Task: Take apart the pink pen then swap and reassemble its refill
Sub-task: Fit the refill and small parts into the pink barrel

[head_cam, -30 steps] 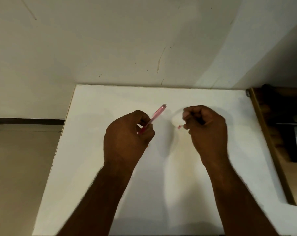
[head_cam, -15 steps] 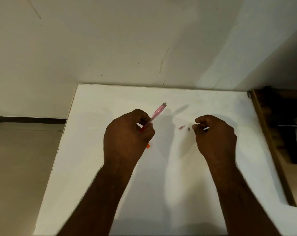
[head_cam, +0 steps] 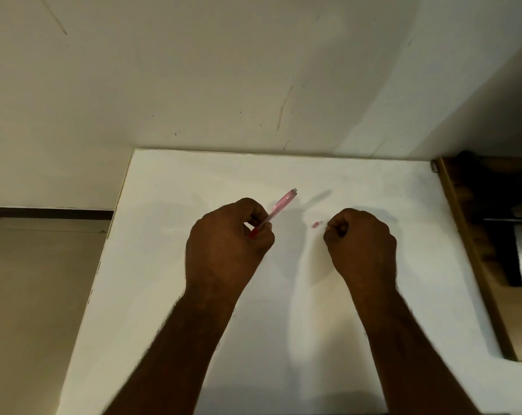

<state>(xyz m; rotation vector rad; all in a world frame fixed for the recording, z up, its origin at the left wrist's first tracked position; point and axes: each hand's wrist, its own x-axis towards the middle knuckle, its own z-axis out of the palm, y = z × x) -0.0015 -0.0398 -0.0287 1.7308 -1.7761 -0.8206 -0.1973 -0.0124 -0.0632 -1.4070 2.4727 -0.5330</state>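
Head view. We hold the pink pen barrel (head_cam: 279, 209) in the left hand (head_cam: 228, 245), just left of frame centre. The fingers are curled and pinch the barrel near its lower, red end; the upper end, with a pale grey cap, points toward the upper right and stands clear of the white table (head_cam: 170, 295). We cannot tell whether the refill sits inside the barrel.

The right hand (head_cam: 361, 244) rests right of centre, knuckles up, fingers pressed together into a loose fist. Whether it encloses a part cannot be determined; the fingertips are hidden beneath the hand.

A small pink pen part (head_cam: 315, 225) lies on the table between the two hands, just beside the right hand's thumb side and apart from it. Its exact identity is too small to read; we judge it to be a piece detached from the pen.

Step in hand, as we judge it: disassembly, with parts being set down.

Hazards:
- The loose part is small and rounded. A brush from the right hand could roll it toward a table edge.
- Any further small parts could be lost against the white surface.
- A barrel tilted open-end-down may let the refill slide out.
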